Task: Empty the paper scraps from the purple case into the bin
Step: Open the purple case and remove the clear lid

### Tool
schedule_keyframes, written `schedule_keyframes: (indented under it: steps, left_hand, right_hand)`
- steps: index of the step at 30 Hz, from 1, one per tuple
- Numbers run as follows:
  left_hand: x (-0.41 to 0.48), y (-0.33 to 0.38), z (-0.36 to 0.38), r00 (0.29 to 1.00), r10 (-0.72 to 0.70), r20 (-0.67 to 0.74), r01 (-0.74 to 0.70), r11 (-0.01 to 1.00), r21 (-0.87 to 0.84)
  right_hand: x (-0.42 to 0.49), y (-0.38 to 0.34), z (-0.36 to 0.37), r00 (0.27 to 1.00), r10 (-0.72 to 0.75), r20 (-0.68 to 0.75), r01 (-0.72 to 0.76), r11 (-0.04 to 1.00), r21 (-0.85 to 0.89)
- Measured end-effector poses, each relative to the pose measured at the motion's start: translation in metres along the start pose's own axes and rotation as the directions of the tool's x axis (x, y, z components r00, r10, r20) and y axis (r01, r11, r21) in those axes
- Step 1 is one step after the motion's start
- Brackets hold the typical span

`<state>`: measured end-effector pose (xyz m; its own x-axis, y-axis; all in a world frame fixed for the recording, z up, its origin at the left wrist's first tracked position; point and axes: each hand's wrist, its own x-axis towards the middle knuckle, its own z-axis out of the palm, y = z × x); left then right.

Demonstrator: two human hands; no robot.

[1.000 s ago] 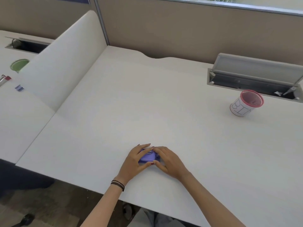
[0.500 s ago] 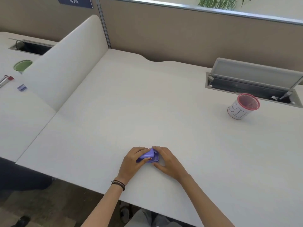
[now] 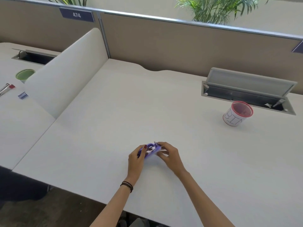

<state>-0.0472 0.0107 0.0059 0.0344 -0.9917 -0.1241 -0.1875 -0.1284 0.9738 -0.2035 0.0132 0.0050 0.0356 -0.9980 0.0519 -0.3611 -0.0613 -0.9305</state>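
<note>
Tilting up off the desk (image 3: pixel 164 99) since a moment ago, the purple case (image 3: pixel 150 151) sits pinched between left hand (image 3: pixel 136 159) and right hand (image 3: pixel 168 155); bin (image 3: pixel 236 114) well apart.

The case (image 3: pixel 150 151) sits between my hands, left hand (image 3: pixel 136 158) and right hand (image 3: pixel 168 155), near me on the counter (image 3: pixel 131 112). The bin (image 3: pixel 237 113) stands at two o'clock, well apart. A divider (image 3: pixel 65 74) stands at ten o'clock.

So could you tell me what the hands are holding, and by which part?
Both grip the purple case: left hand on its left end, right hand on its right end.
</note>
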Motion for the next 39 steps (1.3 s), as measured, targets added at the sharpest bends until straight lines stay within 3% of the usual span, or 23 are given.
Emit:
schedule_keyframes:
  steps: [5, 10, 16, 24, 33, 39]
  left_hand:
    - [0.010, 0.031, 0.017, 0.969, -0.227, 0.098, 0.245, 0.932, -0.266]
    - [0.019, 0.049, 0.034, 0.881, -0.421, 0.215, 0.470, 0.830, -0.300]
    - [0.014, 0.066, 0.049, 0.851, -0.391, 0.352, 0.486, 0.840, -0.242]
    - [0.012, 0.084, 0.064, 0.823, -0.400, 0.404, 0.533, 0.789, -0.305]
    - [0.012, 0.093, 0.076, 0.757, -0.438, 0.485, 0.632, 0.679, -0.373]
    - [0.020, 0.098, 0.080, 0.746, -0.420, 0.517, 0.641, 0.664, -0.385]
  right_hand:
    - [0.017, -0.015, -0.020, 0.992, 0.061, -0.110, -0.056, 0.997, 0.046]
    - [0.030, -0.030, -0.048, 0.982, 0.088, -0.170, -0.089, 0.996, -0.001]
    - [0.041, -0.053, -0.080, 0.980, 0.150, -0.131, -0.162, 0.982, -0.093]
    - [0.047, -0.068, -0.108, 0.962, 0.271, -0.027, -0.266, 0.916, -0.299]
    - [0.056, -0.086, -0.118, 0.953, 0.297, -0.060, -0.292, 0.847, -0.445]
    - [0.063, -0.090, -0.122, 0.952, 0.296, -0.075, -0.295, 0.835, -0.464]
